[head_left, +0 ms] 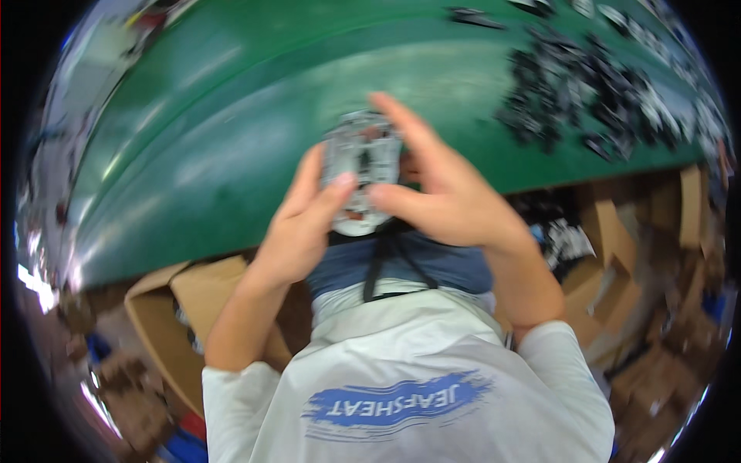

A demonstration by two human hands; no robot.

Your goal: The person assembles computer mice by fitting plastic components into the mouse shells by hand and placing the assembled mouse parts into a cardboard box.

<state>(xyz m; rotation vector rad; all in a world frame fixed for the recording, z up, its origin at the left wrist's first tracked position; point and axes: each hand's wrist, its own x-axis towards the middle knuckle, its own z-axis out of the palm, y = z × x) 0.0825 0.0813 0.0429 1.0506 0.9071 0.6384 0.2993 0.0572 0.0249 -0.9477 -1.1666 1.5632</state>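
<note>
Just over the table's front edge I hold a grey, oblong plastic part (363,158) with a rounded near end, its face full of small cut-outs and ribs. Motion blur hides its finer detail. My left hand (301,228) is closed round its left side, with the thumb laid on the face. On the other side, my right hand (444,193) grips the part, its thumb pressing the lower face and its index finger stretched out past the far end. The remaining right fingers are partly hidden behind the part.
A green table (224,147) spans the far side. Many dark plastic pieces (587,92) lie heaped at its right. Below the edge stand an open cardboard box (166,324) on the left and another cardboard box (614,255) on the right, holding dark and pale pieces.
</note>
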